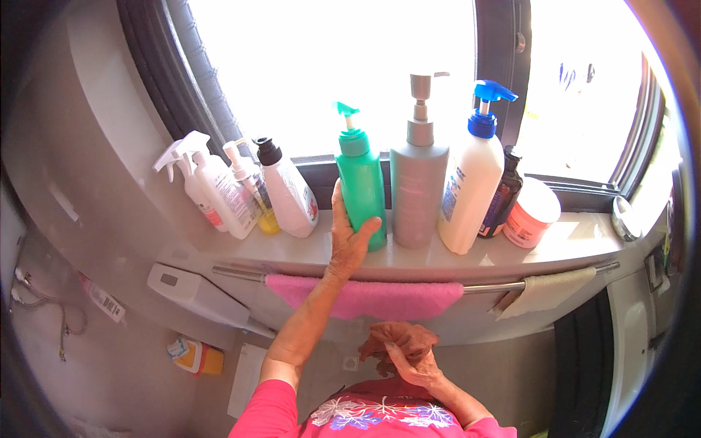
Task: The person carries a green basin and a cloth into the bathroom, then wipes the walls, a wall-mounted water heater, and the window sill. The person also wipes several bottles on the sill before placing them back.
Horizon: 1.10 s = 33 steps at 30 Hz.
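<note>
My left hand (350, 237) is wrapped round the lower part of a green pump bottle (359, 182), its thumb across the front. The bottle stands nearly upright at the window sill (292, 252); whether its base touches the sill I cannot tell. Close to my body, my right hand (415, 367) grips a crumpled reddish-brown cloth (401, 339). Just right of the green bottle stands a tall grey pump bottle (420, 182). Beyond it is a white pump bottle with a blue top (471, 186).
Left on the sill are a white spray bottle (215, 190), a pump bottle with yellow liquid (255, 179) and a black-capped white bottle (288, 191). Rightward are a dark bottle (504, 193) and a pink jar (531, 215). Below, a metal rail (496, 287) carries a pink towel (365, 296) and a beige towel (548, 290).
</note>
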### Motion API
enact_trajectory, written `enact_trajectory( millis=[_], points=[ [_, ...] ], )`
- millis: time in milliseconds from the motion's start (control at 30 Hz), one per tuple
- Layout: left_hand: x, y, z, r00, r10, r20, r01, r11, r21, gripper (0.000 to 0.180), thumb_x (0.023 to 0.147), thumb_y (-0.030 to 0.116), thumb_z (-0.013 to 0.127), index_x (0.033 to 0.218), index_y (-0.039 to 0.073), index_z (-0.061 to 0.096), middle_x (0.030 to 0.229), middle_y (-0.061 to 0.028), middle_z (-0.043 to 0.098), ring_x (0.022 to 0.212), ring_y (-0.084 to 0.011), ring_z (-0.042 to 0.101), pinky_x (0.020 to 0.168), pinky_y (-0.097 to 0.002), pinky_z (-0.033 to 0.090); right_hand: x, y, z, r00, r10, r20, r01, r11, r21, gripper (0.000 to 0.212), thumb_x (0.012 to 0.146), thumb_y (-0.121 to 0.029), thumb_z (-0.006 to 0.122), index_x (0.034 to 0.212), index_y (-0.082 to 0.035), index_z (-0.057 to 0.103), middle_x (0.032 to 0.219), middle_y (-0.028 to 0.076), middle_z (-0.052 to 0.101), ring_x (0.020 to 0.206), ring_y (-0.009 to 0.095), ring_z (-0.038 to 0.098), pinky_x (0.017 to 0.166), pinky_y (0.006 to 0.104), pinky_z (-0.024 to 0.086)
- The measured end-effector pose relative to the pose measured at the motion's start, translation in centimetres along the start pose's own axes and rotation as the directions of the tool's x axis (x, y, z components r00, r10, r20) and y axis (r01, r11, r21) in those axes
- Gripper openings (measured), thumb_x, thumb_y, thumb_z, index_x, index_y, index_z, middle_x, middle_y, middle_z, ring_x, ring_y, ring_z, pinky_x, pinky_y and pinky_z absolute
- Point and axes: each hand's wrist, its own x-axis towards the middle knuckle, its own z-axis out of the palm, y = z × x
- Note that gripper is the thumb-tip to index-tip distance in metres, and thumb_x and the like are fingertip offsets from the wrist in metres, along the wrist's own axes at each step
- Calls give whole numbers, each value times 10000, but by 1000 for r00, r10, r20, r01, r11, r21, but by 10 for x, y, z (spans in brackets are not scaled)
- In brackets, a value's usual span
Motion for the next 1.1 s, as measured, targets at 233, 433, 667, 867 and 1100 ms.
enact_trajectory(
  millis=[233, 433, 667, 867, 1100],
  points=[
    [4, -5, -3, 998, 49, 46, -52, 996, 79, 863, 785, 115, 644, 1441, 45, 88, 1297, -115, 410, 1146, -202, 437, 971, -326, 362, 5, 9, -12, 998, 66, 16, -66, 996, -53, 224, 927, -110, 442, 1090, 12, 537, 851, 85, 666, 771, 159, 623, 731, 284, 464],
    [3, -6, -6, 993, 117, -21, -111, 976, 187, 950, 776, 296, 709, 1426, -6, 86, 1343, -158, 354, 1194, -241, 392, 1001, -361, 328, 8, 15, -16, 993, 112, 31, -108, 989, -104, 235, 925, -106, 458, 1115, 4, 541, 881, 81, 664, 807, 153, 614, 766, 283, 449],
    [-21, 22, -14, 750, 592, -295, -168, 602, 781, 981, 672, 381, 779, 1372, -4, 209, 1334, -160, 295, 1237, -283, 292, 987, -410, 264, 7, 14, -16, 1000, 24, 16, -26, 992, 123, 216, 919, -18, 443, 1105, 47, 533, 867, 102, 646, 822, 172, 623, 751, 256, 471],
    [2, 8, -49, 790, 434, -433, 122, 582, 804, 924, 634, 185, 815, 1341, -7, 252, 1266, -176, 343, 1183, -346, 338, 972, -473, 277, 16, 4, -7, 996, -88, 32, 84, 991, 107, 266, 936, -133, 452, 785, 80, 504, 792, 170, 643, 758, 223, 655, 607, 260, 519],
    [4, -6, -57, 776, 386, -499, 201, 599, 775, 758, 634, 155, 808, 1232, -8, 373, 1154, -174, 405, 1111, -364, 385, 949, -481, 296, 14, 5, 0, 997, -56, 57, 50, 992, 115, 307, 943, -161, 446, 761, 79, 506, 813, 175, 651, 756, 206, 649, 618, 256, 515]
  ],
)
